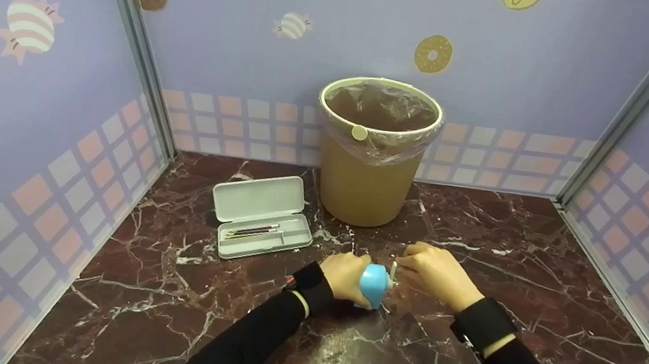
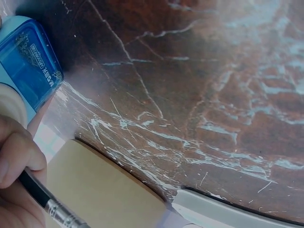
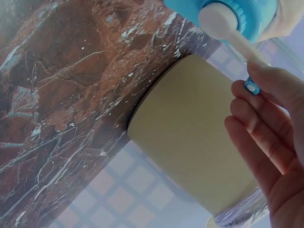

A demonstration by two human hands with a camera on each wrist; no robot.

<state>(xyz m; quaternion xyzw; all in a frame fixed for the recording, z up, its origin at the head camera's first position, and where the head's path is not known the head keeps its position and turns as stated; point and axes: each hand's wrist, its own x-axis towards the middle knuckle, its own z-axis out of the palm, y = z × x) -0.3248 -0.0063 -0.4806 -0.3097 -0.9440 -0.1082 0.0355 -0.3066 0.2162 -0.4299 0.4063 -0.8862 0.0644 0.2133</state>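
My left hand (image 1: pixel 343 275) grips a blue crank pencil sharpener (image 1: pixel 373 283) low over the marble tabletop. In the left wrist view, its see-through blue shavings drawer (image 2: pixel 33 59) has some shavings inside. A black pencil (image 2: pixel 37 190) with a silver ferrule runs back beneath the left fingers; its front end is hidden by the hand. My right hand (image 1: pixel 438 272) pinches the end of the white crank arm (image 3: pixel 243 45) between thumb and forefinger, beside its small blue knob (image 3: pixel 251 86). The other right fingers are loosely bent.
Left of the hands lies an open pale pencil case (image 1: pixel 263 245) holding several pencils (image 1: pixel 253 232). Behind the hands stands a tan waste bin (image 1: pixel 366 186) with a clear plastic liner. Patterned panels (image 1: pixel 242 47) enclose the tabletop (image 1: pixel 165 316) at the back and sides.
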